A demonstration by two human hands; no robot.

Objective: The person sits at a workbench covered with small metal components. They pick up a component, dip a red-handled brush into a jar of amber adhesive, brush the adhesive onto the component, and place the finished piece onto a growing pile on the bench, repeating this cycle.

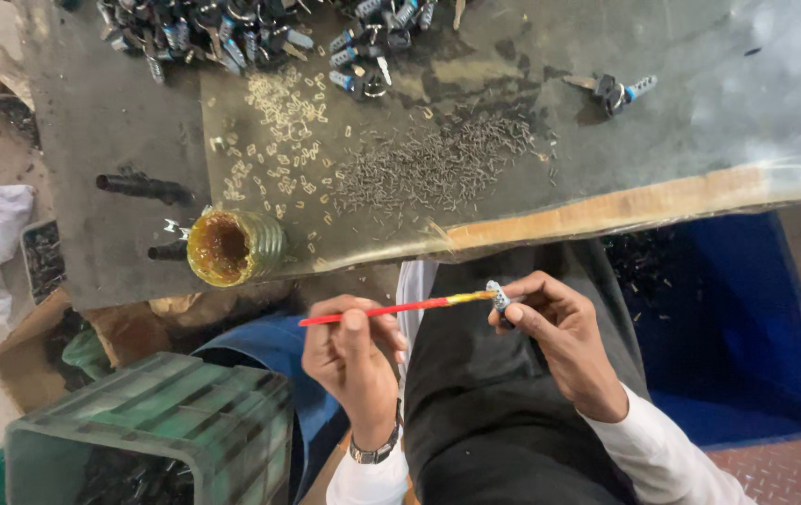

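The small metal part [498, 296] sits pinched in the right hand [550, 323], at about three o'clock from the left hand [354, 351]. The left hand grips a thin red stick [391, 308], whose yellowish tip touches the part. Both hands hover over the lap, below the bench edge [606, 210], wrists bent inward, a watch [374, 453] on the left. The part is greyish and ridged. At ten o'clock stands a jar [230, 248] of amber grease.

You see: amber jar [232, 248] on bench edge | dark pins heap [438, 168] | blue bin [746, 337] rt | green crate [176, 421] lwr-left
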